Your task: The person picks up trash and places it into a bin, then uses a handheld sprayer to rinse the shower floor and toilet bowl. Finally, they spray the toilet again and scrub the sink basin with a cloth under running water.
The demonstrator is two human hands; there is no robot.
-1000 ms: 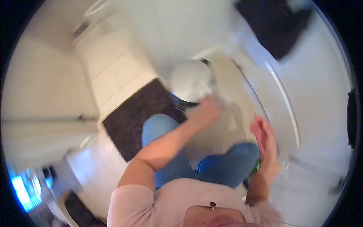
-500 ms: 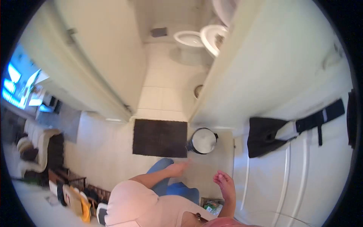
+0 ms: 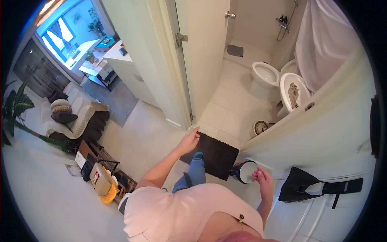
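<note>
My left hand [image 3: 188, 142] is held out in front of me over the dark doormat [image 3: 213, 155], one finger stretched out and nothing in it. Below it, my foot in a teal sock [image 3: 198, 155] rests on the mat. On the right, my right hand [image 3: 263, 176] hangs with its fingers curled together, holding nothing. Its fingertips overlap the edge of a round black bin with a pale lid [image 3: 246, 169], which stands on the floor beside the mat.
Ahead, an inward-swung door [image 3: 203, 52] leads to a bathroom with a toilet [image 3: 266, 74] and a washbasin [image 3: 292, 92] holding a crumpled cloth. A black bag [image 3: 298, 185] hangs at right. Left are a shoe rack [image 3: 117, 177], a sofa [image 3: 80, 109] and a plant [image 3: 16, 109].
My view has lifted and turned, so more of the bathroom and living room shows. I have moved nearer the mat, with a foot on it now. My right-hand fingers have curled in.
</note>
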